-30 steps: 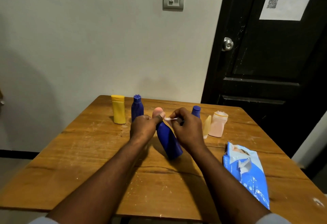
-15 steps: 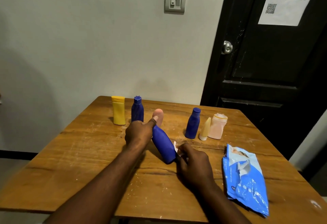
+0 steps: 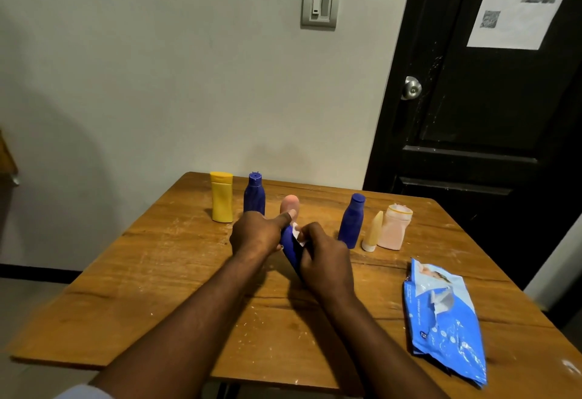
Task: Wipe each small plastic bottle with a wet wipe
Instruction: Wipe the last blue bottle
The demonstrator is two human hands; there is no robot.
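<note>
A tilted blue bottle [image 3: 290, 249] is gripped by the left hand [image 3: 255, 234]; a wet wipe [image 3: 296, 231] is pinched against it by the right hand [image 3: 327, 261].

The worn wooden tabletop [image 3: 157, 288], scratched and flecked with white, carries 6 containers standing toward its far edge. At the left are a yellow bottle [image 3: 222, 198] and a dark blue bottle [image 3: 254, 197] just beside it, then a partly hidden peach bottle [image 3: 290, 202]. Further right, close together, stand a second blue bottle [image 3: 352, 222], a cream tube [image 3: 372, 231] on its cap and a pale pink bottle [image 3: 393, 228]. A blue wipes pack [image 3: 444, 313] lies flat near the right edge.
</note>
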